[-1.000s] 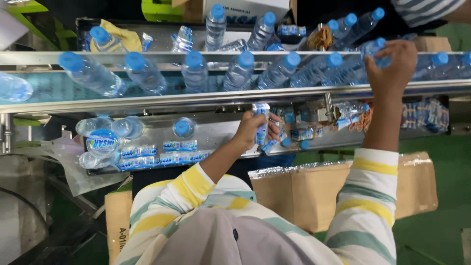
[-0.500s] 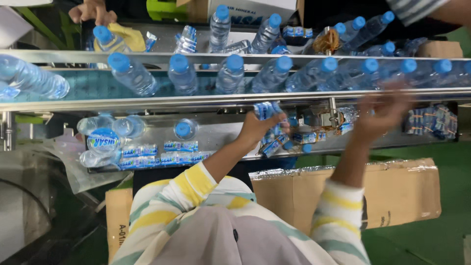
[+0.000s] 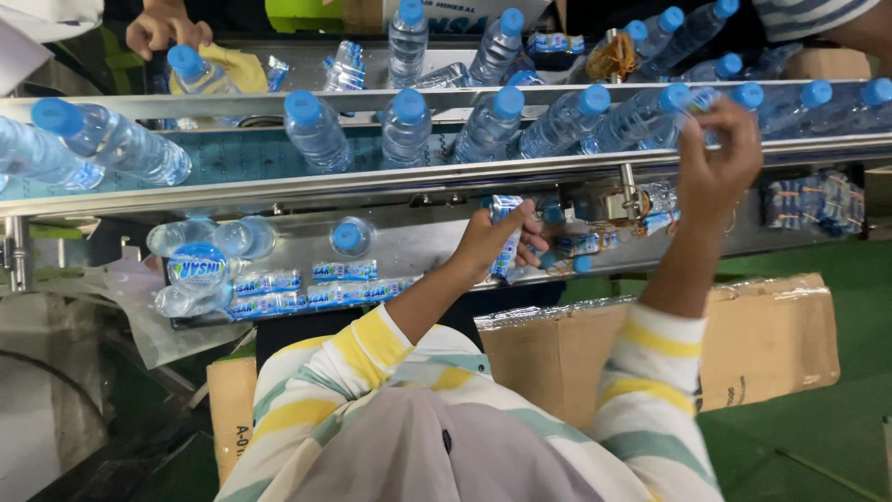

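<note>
Fingers [image 3: 708, 119] of my right hand [image 3: 720, 158] now pinch a label at a bottle [image 3: 650, 116] after swinging back up, while my left hand [image 3: 492, 244] still grips the labels [image 3: 506, 237].

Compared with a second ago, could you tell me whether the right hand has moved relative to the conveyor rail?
Yes. The right hand dropped below the steel conveyor rail and is now back up at it, by a blue-capped bottle.

btls [image 3: 406, 125] in row on conveyor [image 3: 279, 181] | label stacks [image 3: 307, 288] on shelf below belt, left | left hand [image 3: 492, 240] at shelf | right hand [image 3: 720, 153] at belt, right | cartons [image 3: 771, 335] beneath
</note>
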